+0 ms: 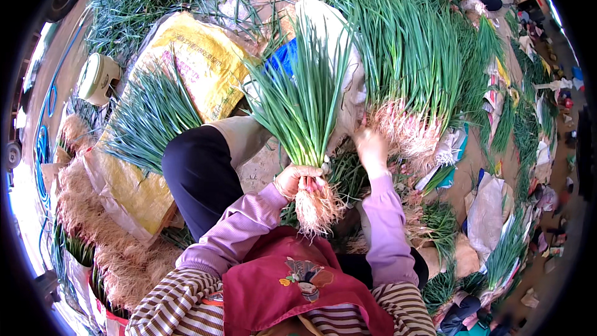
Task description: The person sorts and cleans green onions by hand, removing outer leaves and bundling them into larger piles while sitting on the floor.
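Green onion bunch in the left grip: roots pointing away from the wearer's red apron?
No: the bunch has its pale roots facing the red apron, with its green leaves fanning out beyond the left grip.

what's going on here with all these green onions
A person grips a bunch of green onions in the left hand, just above the roots, which point toward the person's body. The right hand, blurred, is beside the roots of a large pile; whether it holds anything is unclear. More green leaves lie by a yellow sack on the left.
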`<control>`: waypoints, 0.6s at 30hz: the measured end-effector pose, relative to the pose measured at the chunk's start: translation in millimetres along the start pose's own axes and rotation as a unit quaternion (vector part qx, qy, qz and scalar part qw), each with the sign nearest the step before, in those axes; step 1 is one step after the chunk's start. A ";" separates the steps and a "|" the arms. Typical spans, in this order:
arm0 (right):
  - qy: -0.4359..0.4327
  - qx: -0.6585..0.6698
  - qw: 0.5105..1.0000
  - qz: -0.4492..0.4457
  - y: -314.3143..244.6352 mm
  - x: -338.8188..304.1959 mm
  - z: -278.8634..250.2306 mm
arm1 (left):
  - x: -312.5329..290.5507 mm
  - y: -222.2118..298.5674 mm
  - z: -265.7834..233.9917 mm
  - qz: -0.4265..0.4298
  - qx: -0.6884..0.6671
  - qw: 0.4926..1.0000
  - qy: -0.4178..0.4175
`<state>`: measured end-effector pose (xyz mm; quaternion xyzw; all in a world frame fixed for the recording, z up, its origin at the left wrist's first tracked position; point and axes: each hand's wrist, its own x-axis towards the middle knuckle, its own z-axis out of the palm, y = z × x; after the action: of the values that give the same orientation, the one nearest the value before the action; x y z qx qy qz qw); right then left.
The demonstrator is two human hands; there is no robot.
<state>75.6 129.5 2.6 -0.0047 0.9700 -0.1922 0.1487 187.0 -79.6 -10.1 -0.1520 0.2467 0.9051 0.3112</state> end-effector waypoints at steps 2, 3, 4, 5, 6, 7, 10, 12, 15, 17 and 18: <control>0.113 -0.053 0.991 0.043 8.5 38.2 3.2 | 12.8 -4.1 -7.5 -0.045 -0.011 0.999 0.017; 0.119 -0.138 0.982 0.054 24.6 55.9 15.1 | 17.6 -4.0 -7.7 -0.069 -0.015 0.997 0.024; 0.099 -0.146 0.982 0.060 23.7 60.9 17.8 | 16.4 -1.3 -4.0 -0.075 -0.041 0.996 0.036; 0.080 -0.153 0.983 0.067 24.2 63.8 20.3 | 17.0 0.8 1.7 -0.056 -0.060 0.996 0.035; 0.061 -0.161 0.982 0.074 26.1 65.1 22.2 | 17.9 2.1 9.6 -0.037 -0.079 0.996 0.034; 0.029 -0.086 0.993 0.073 13.3 53.1 13.2 | 14.0 3.0 12.2 -0.015 -0.103 0.994 0.041; -0.058 0.135 0.985 0.095 -18.2 -28.7 -31.5 | 18.1 -0.6 1.4 -0.073 -0.106 0.992 -0.003; -0.083 0.163 0.983 0.017 -15.1 -74.5 -21.1 | 26.0 -9.4 1.4 -0.089 -0.080 0.991 0.054; -0.102 0.091 0.976 -0.169 -2.5 -112.9 2.2 | 24.2 -17.3 0.9 -0.096 -0.113 0.989 -0.006; -0.151 0.412 0.894 0.094 -7.3 -107.9 -11.7 | 19.0 -12.3 11.5 -0.092 -0.120 0.988 -0.009; -0.117 0.456 0.878 0.088 -1.5 -95.3 -2.7 | 18.8 -11.2 11.2 -0.098 -0.117 0.988 -0.001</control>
<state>165.9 135.3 32.8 0.1264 0.7468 -0.5974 0.2635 178.4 -56.6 -12.8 -0.2096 0.1226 0.8930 0.3790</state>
